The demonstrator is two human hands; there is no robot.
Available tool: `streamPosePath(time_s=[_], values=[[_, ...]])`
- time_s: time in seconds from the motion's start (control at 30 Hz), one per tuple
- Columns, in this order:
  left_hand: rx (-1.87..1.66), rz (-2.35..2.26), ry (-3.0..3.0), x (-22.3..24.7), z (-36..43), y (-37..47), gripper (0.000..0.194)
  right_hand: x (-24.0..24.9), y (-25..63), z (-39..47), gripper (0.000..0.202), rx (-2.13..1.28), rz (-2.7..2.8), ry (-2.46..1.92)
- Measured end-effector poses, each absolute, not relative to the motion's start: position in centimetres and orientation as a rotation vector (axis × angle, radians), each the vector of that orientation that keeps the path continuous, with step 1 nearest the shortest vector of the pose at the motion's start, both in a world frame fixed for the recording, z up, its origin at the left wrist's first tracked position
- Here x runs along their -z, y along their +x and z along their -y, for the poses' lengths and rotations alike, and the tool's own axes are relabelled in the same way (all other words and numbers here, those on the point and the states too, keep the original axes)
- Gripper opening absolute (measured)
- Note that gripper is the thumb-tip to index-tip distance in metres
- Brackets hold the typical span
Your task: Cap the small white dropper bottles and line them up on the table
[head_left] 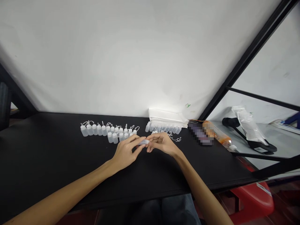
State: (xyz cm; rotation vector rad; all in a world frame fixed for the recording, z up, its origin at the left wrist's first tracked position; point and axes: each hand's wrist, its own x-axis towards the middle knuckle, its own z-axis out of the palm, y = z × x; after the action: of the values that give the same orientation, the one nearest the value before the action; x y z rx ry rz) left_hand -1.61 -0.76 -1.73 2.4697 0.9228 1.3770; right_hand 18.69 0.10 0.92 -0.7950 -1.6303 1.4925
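My left hand (126, 151) is closed round a small translucent bottle (143, 142), which lies tilted with its white top toward the right. At that top the fingers of my right hand (161, 143) are pinched together. Behind and to the left stand rows of small white bottles (103, 130), several with thin looped caps or strings on top. Just behind my right hand, more small bottles (164, 128) lie in a row, with loose white looped pieces (178, 139) beside them.
A stack of white sheets (166, 117) lies against the wall on the black table (58, 156). To the right are a blurred dark item (201, 134) and an orange-labelled bottle (219, 136). A red stool (253, 200) stands at the lower right.
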Motion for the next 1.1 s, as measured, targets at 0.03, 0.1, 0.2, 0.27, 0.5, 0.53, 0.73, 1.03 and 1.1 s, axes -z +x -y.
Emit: streamPosePath(time_s=[0.03,0.1,0.2,0.27,0.5,0.53,0.73,1.03,1.1], values=[[-1.369,-0.914,2.466,1.7,0.8,-1.6,0.024,-0.9,18.7,-0.1,0.033,-1.497,1.63,-0.797],[-1.363,-0.879,2.461,1.7,0.7,-1.6,0.024,-1.0,18.7,0.0,0.033,-1.499,1.632,-0.804],[-1.377,-0.815,2.446,1.8,0.5,-1.7,0.026,-1.0,18.6,0.0,0.033,-1.481,1.645,-0.815],[-1.381,-0.786,2.435,1.9,0.4,-1.7,0.026,-1.0,18.6,0.0,0.033,-1.461,1.663,-0.815],[-1.378,-0.7,2.426,2.2,0.0,-1.8,0.024,-0.7,18.7,0.0,0.028,-1.433,1.701,-0.792],[-1.385,-0.689,2.43,2.2,0.0,-1.8,0.024,-0.6,18.7,0.0,0.027,-1.431,1.698,-0.793],[-1.426,-0.659,2.497,2.8,-0.2,-1.9,0.026,-0.1,18.5,-0.1,0.026,-1.44,1.664,-0.794],[-1.47,-0.684,2.674,2.5,0.2,-1.8,0.027,0.0,18.7,-0.3,0.027,-1.506,1.643,-0.753],[-1.493,-0.702,2.718,2.4,0.3,-1.8,0.026,0.1,18.7,-0.3,0.028,-1.514,1.634,-0.748]])
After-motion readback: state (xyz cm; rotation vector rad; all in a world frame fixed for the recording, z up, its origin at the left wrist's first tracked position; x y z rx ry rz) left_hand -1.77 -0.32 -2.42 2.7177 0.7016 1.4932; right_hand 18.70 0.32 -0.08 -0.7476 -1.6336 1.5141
